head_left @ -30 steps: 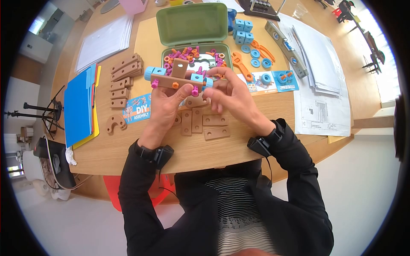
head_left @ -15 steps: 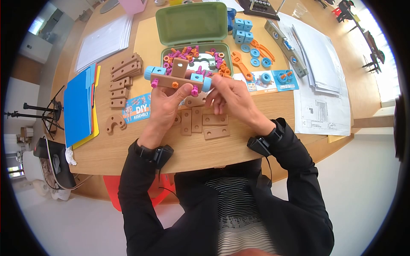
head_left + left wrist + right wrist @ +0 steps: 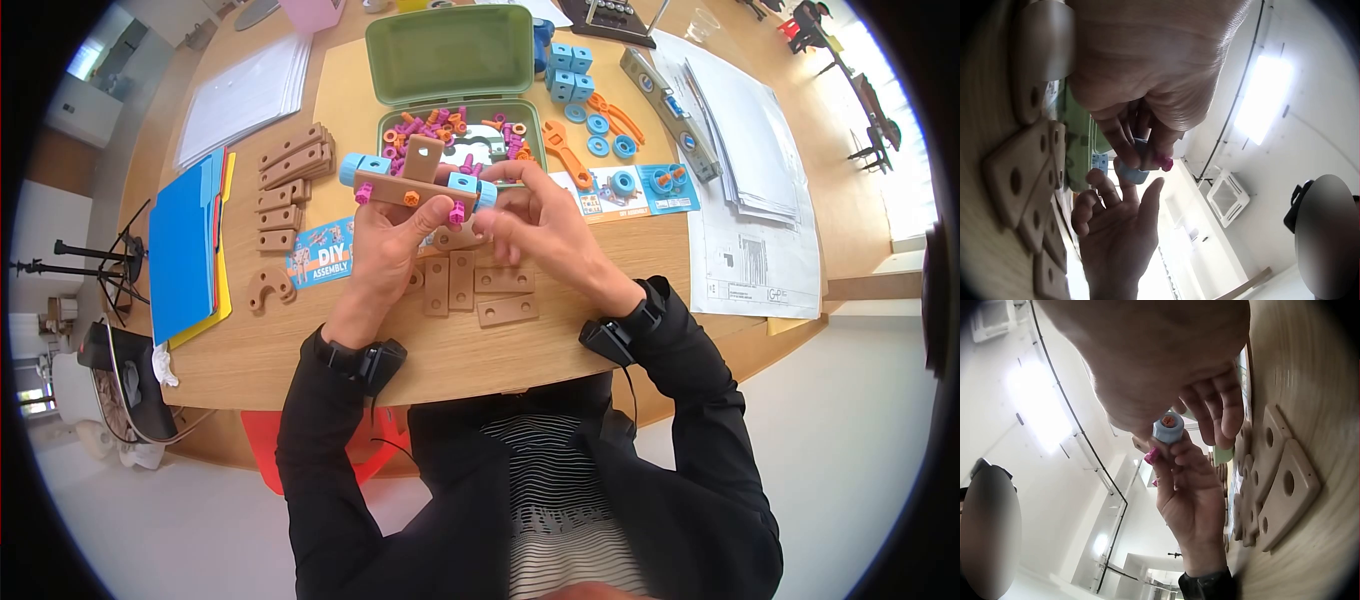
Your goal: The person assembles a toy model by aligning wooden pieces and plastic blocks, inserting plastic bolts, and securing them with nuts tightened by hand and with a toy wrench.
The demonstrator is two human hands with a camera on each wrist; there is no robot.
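My left hand (image 3: 388, 245) holds a toy assembly, thumb along its near side. It has a long brown bar (image 3: 385, 188), an upright brown strip (image 3: 424, 152), blue blocks (image 3: 374, 166), magenta bolts (image 3: 364, 193) and an orange bolt (image 3: 411, 199) in the bar's front. A round blue piece (image 3: 486, 195) sits on its right end, an orange bolt end (image 3: 1168, 421) showing in its middle in the right wrist view. Around that blue piece, my right hand (image 3: 545, 228) has its thumb and index finger spread apart; its other fingers bend loosely.
Behind the hands stands an open green box (image 3: 450, 58) with magenta and orange bolts and nuts. Brown perforated strips (image 3: 506, 311) lie below the hands and more at left. Blue blocks (image 3: 570, 72), an orange wrench (image 3: 567, 155), printed cards (image 3: 322, 253) and folders (image 3: 185, 245) lie around.
Half a second ago my right fingers were closed on the round blue piece at the end; now thumb and index finger are spread. My left hand and the assembly have hardly moved.
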